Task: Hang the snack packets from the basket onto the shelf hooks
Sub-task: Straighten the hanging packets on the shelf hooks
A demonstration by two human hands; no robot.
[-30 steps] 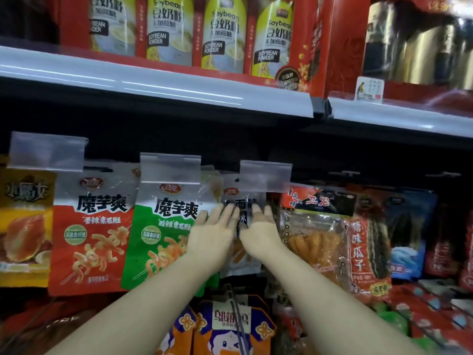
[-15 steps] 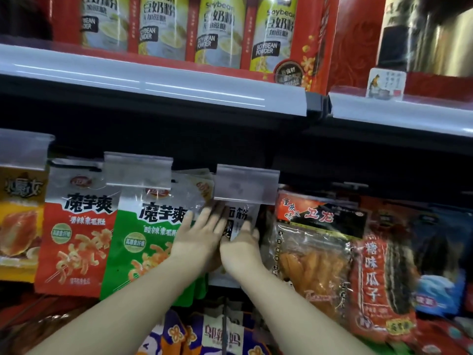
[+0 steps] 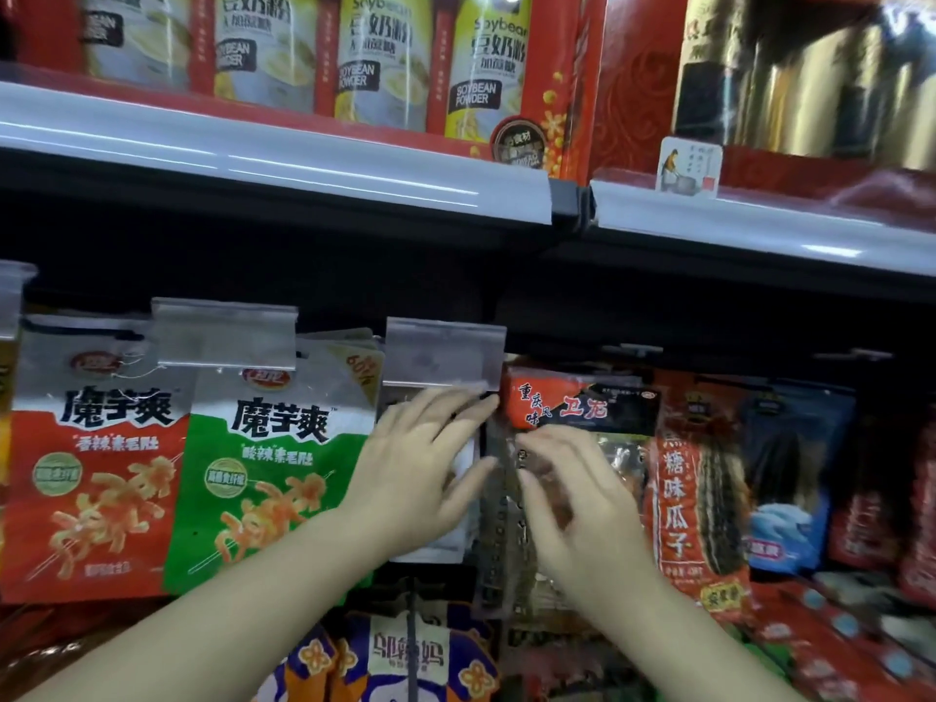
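My left hand (image 3: pixel 420 463) lies flat with fingers spread on a white and grey snack packet (image 3: pixel 435 547), which hangs under a clear tag holder (image 3: pixel 443 352) at the end of a hook. My right hand (image 3: pixel 567 499) is blurred, its fingers bent. It sits just right of a see-through packet edge (image 3: pixel 499 524) and in front of an orange snack packet with a red and black header (image 3: pixel 582 405). Whether it grips anything is unclear. No basket is in view.
Green (image 3: pixel 273 463) and red (image 3: pixel 96 473) konjac packets hang to the left, and a sunflower seed packet (image 3: pixel 699 499) and dark packets to the right. The white shelf edge (image 3: pixel 273 159) above carries soybean powder boxes (image 3: pixel 380 58). More packets (image 3: pixel 405 656) hang below my arms.
My hands were side by side on the white packet. The right hand has moved rightward, away from the left, which stays on the packet. The view has shifted right.
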